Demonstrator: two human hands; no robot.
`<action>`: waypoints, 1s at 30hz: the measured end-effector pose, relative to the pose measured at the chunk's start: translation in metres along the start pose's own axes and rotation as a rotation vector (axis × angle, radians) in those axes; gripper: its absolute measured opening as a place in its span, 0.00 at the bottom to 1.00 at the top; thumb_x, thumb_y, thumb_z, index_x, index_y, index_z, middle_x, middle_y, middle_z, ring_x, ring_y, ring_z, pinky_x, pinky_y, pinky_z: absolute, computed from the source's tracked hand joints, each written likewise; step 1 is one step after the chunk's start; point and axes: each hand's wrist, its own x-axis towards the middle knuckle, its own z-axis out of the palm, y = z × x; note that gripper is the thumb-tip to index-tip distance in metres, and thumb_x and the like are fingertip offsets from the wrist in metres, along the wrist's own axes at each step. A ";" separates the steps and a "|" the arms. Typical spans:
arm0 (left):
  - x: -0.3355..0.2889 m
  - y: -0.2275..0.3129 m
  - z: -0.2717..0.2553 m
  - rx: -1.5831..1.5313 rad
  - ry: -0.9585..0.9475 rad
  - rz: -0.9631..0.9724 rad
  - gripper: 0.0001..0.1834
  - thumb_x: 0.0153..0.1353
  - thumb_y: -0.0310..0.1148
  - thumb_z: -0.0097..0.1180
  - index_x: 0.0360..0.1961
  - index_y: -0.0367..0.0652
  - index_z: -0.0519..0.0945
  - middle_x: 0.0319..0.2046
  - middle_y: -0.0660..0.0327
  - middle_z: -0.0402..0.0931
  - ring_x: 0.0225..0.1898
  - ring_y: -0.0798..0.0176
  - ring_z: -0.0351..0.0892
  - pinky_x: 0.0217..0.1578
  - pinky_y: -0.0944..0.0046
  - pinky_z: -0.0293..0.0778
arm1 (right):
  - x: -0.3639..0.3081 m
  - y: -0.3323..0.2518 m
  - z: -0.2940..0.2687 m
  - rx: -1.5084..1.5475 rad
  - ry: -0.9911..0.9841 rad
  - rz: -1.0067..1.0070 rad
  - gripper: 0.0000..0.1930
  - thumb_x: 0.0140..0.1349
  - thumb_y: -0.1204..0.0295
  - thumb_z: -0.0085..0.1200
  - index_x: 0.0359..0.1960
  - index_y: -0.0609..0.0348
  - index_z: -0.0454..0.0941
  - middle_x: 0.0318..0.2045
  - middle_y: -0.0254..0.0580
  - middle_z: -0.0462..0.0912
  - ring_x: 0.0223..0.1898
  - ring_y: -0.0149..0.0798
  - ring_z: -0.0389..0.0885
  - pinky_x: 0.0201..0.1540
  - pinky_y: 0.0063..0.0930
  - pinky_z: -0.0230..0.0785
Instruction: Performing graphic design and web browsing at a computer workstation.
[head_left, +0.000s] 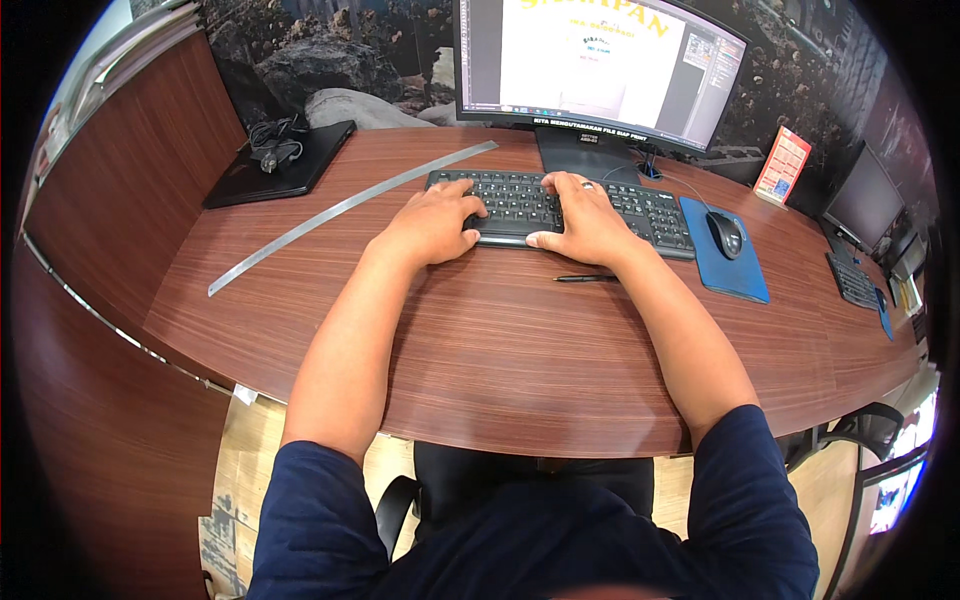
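Note:
Both my hands rest on a black keyboard (518, 207) on the wooden desk. My left hand (432, 221) lies over its left end, fingers apart and bent onto the keys, thumb by the front edge. Around the middle keys is my right hand (583, 217), its fingers curved over the top rows and the thumb stretched out to the left; a ring shows on one finger. Neither hand holds anything. Behind the keyboard a monitor (600, 70) shows a page with coloured lettering. A black pen (584, 278) lies just below my right wrist.
A long steel ruler (345, 205) lies slantwise on the left. Beyond it, a closed black laptop (315, 165) carries a coiled cable (272, 146). To the right, a black mouse (724, 235) sits on a blue mouse pad (740, 278). A desk calendar (783, 165) and another monitor (866, 197) stand farther right.

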 end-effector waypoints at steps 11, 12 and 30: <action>-0.007 -0.006 -0.019 -0.035 -0.003 -0.252 0.45 0.56 0.59 0.69 0.68 0.44 0.72 0.74 0.48 0.64 0.74 0.45 0.64 0.71 0.45 0.63 | -0.020 0.008 -0.016 -0.028 0.106 -0.046 0.32 0.62 0.53 0.65 0.59 0.66 0.74 0.57 0.63 0.79 0.64 0.62 0.75 0.70 0.55 0.60; -0.007 -0.008 -0.019 -0.033 0.001 -0.244 0.45 0.56 0.59 0.69 0.68 0.44 0.72 0.74 0.48 0.64 0.74 0.45 0.64 0.71 0.45 0.63 | -0.027 0.012 -0.029 -0.005 0.172 -0.022 0.31 0.63 0.54 0.65 0.57 0.66 0.75 0.56 0.64 0.80 0.63 0.63 0.76 0.68 0.53 0.64; -0.010 -0.012 -0.016 -0.082 -0.130 -0.428 0.55 0.55 0.62 0.70 0.74 0.37 0.63 0.63 0.36 0.75 0.67 0.38 0.74 0.67 0.47 0.70 | -0.118 0.154 -0.091 -0.211 0.537 0.186 0.10 0.65 0.67 0.60 0.41 0.59 0.81 0.50 0.55 0.82 0.53 0.60 0.79 0.56 0.50 0.72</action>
